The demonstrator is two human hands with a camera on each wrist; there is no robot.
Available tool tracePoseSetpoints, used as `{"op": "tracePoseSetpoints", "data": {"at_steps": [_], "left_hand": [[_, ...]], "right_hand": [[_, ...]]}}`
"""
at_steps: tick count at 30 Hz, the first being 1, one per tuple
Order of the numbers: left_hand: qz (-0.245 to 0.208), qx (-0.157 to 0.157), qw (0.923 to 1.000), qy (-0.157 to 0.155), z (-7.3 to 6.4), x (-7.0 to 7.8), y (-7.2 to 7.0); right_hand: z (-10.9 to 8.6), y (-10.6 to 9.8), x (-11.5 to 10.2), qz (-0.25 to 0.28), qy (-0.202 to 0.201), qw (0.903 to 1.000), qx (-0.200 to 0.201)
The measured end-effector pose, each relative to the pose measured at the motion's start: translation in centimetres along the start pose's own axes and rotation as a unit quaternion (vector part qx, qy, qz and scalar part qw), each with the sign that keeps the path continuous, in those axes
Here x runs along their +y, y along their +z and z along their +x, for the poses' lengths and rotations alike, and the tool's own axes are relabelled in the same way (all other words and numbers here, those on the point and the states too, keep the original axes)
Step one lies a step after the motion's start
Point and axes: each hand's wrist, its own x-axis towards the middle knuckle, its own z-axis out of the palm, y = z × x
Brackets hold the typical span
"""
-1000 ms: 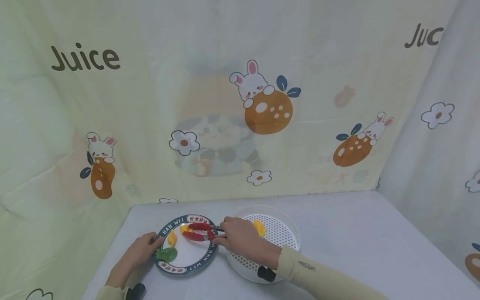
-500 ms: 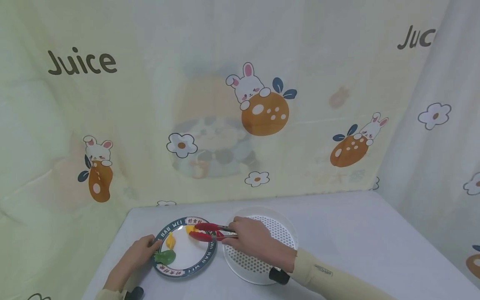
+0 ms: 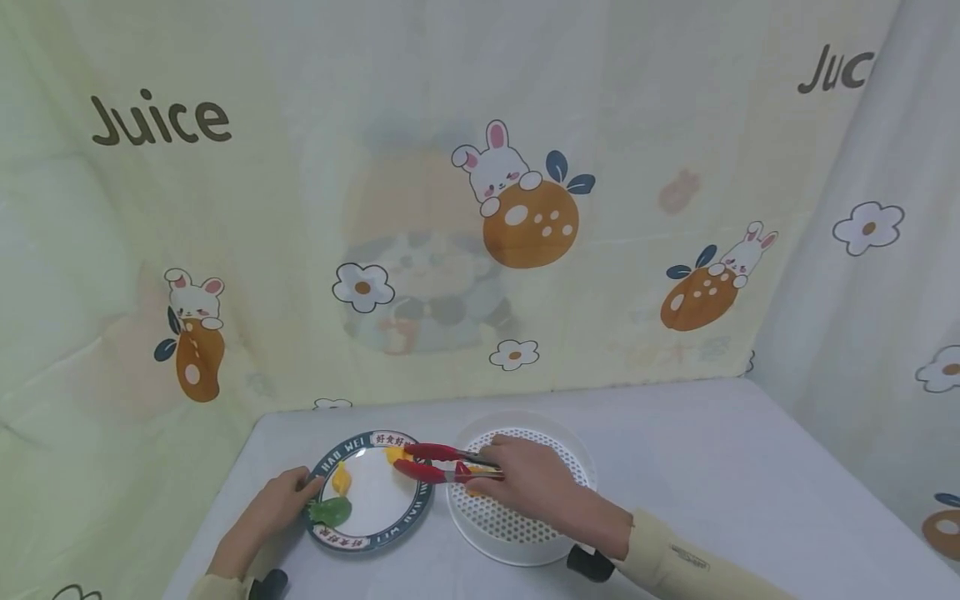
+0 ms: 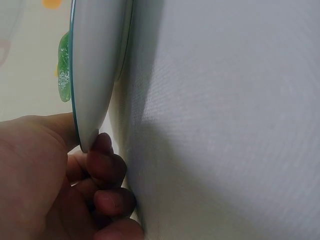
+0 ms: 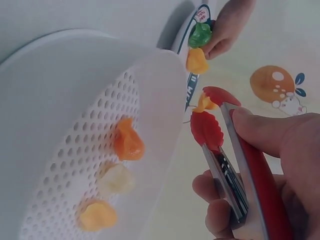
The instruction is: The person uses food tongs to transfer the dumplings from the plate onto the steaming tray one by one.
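My left hand (image 3: 277, 502) pinches the near-left rim of a white plate (image 3: 378, 504) with a blue lettered border, thumb above and curled fingers below, as the left wrist view shows. In my right hand (image 3: 536, 479) are red-tipped metal tongs (image 3: 435, 473). Between the tong tips sits a yellow dumpling-shaped piece (image 3: 393, 455), over the plate's right side. Another yellow dumpling (image 3: 341, 478) and a green dumpling (image 3: 330, 511) lie on the plate's left side. My right hand is above a white perforated steamer tray (image 3: 510, 552) and hides part of it.
Inside the tray lie an orange dumpling (image 5: 128, 141), a cream dumpling (image 5: 116, 180) and a yellow-orange dumpling (image 5: 97, 215). The tray stands close to the plate's right. A printed curtain (image 3: 622, 275) hangs behind the white table (image 3: 697, 467).
My right hand and the tongs have moved right, carrying the yellow dumpling from the plate's middle toward its right rim. My left hand stays on the plate.
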Motion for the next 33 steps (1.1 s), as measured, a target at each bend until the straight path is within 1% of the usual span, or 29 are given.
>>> {"op": "tracePoseSetpoints", "data": {"at_steps": [4, 9, 16, 21, 27, 33], "left_hand": [[0.000, 0.001, 1.0000, 0.002, 0.1, -0.1, 0.1], [0.001, 0.004, 1.0000, 0.006, 0.2, -0.2, 0.2], [-0.001, 0.004, 1.0000, 0.007, 0.0, -0.1, 0.1], [-0.003, 0.001, 1.0000, 0.006, 0.2, -0.3, 0.1], [-0.004, 0.002, 1.0000, 0.005, 0.3, -0.4, 0.1], [-0.004, 0.000, 1.0000, 0.003, 0.5, -0.5, 0.3]], "right_hand": [[-1.0, -0.2, 0.4, 0.000, 0.002, 0.9999, 0.010], [-2.3, -0.4, 1.2, -0.003, 0.018, 0.9996, 0.021], [-3.6, -0.9, 2.2, 0.012, 0.072, 0.9972, 0.018], [-4.4, -1.2, 2.9, 0.014, 0.100, 0.9947, 0.014], [-5.6, -2.6, 3.7, 0.018, 0.131, 0.9911, 0.012], [-7.3, -4.2, 5.4, 0.005, 0.131, 0.9913, 0.008]]}}
